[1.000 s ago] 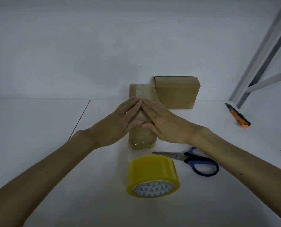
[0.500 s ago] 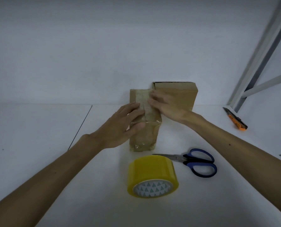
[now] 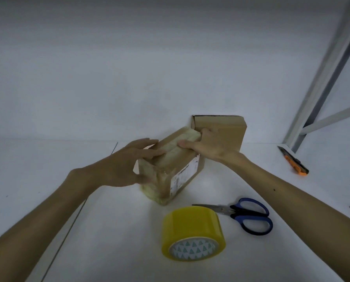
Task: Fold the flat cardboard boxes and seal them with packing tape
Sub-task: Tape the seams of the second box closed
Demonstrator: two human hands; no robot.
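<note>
A small taped cardboard box stands on the white table, turned at an angle with a white label on its right face. My left hand grips its near left end, thumb at the front and fingers over the top. My right hand holds its far end, thumb on the taped top and fingers curled behind. A second cardboard box stands against the wall just behind. A yellow roll of packing tape lies in front.
Blue-handled scissors lie right of the tape roll. An orange utility knife lies at the right by a grey metal frame post. A seam runs across the white table on the left.
My right hand slid from the middle of the box to its far end. The box has turned from lying lengthwise to an angle, showing its labelled side.
</note>
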